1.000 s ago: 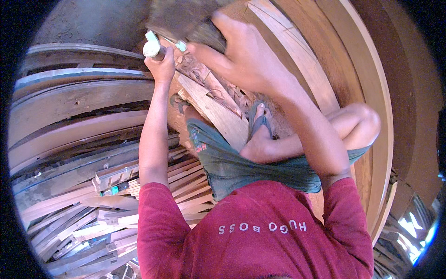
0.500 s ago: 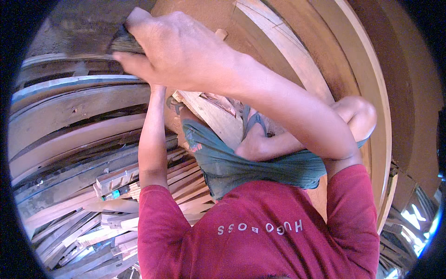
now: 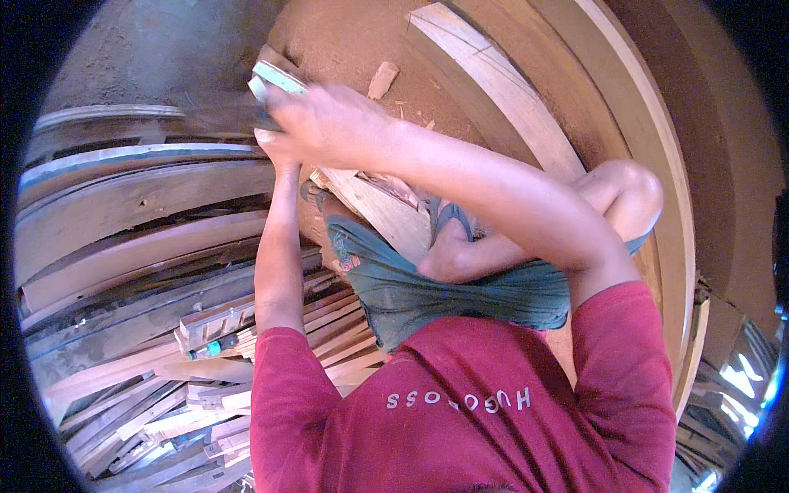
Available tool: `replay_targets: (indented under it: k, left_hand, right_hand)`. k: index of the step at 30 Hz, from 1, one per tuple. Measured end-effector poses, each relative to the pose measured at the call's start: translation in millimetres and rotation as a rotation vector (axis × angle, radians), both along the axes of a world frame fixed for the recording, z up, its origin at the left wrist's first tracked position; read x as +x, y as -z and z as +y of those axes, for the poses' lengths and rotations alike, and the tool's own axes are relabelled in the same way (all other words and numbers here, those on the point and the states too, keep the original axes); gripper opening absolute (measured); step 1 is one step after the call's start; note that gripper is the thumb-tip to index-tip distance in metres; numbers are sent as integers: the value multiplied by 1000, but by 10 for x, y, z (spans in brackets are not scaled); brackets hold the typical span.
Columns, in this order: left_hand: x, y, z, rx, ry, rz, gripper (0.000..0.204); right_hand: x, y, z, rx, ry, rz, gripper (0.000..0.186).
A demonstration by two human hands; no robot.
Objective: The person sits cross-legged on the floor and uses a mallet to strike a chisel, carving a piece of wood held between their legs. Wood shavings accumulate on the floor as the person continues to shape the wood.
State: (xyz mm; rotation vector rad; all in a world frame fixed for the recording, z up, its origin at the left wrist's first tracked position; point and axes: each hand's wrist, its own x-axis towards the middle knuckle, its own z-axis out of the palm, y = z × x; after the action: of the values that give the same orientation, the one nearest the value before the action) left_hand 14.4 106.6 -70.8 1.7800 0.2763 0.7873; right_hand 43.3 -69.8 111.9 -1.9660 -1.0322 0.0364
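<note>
My left hand (image 3: 275,146) is raised at upper centre, partly behind my right wrist, closed on a pale green tool (image 3: 276,76) whose shape is hard to make out. My right hand (image 3: 325,115) crosses over it, blurred, with its fingers around a dark block (image 3: 222,117) smeared by motion. Beyond my lap lie a light board (image 3: 362,209) and wood shavings (image 3: 390,187), near my sandalled foot. I sit cross-legged in green shorts; whether the block touches the green tool I cannot tell.
Curved planks (image 3: 131,189) are stacked at the left, above a heap of offcuts (image 3: 164,419) with a small bottle (image 3: 214,347). Long curved boards (image 3: 501,74) run along the right. A small wood scrap (image 3: 382,80) lies on the brown ground (image 3: 345,41) ahead.
My right hand with the dark block swung left across my left hand, then shifted slightly right and down. The green tool, hidden half a second ago, shows again. My left arm moved only slightly.
</note>
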Motion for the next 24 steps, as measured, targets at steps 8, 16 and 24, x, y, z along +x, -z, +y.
replay_targets:
  k: [8, 16, 24]
  left_hand:
    - [-83, 128, 44, -38, 29, 19, 32]
    - [-69, 113, 190, -39, -42, 189, 11]
    - [631, -642, 608, -559, -394, -128, 6]
  right_hand:
    - [-16, -681, -55, 97, 8, 10, 47]
    - [95, -179, -393, -383, 26, 274, 41]
    - [-281, -57, -1125, -168, 248, 386, 40]
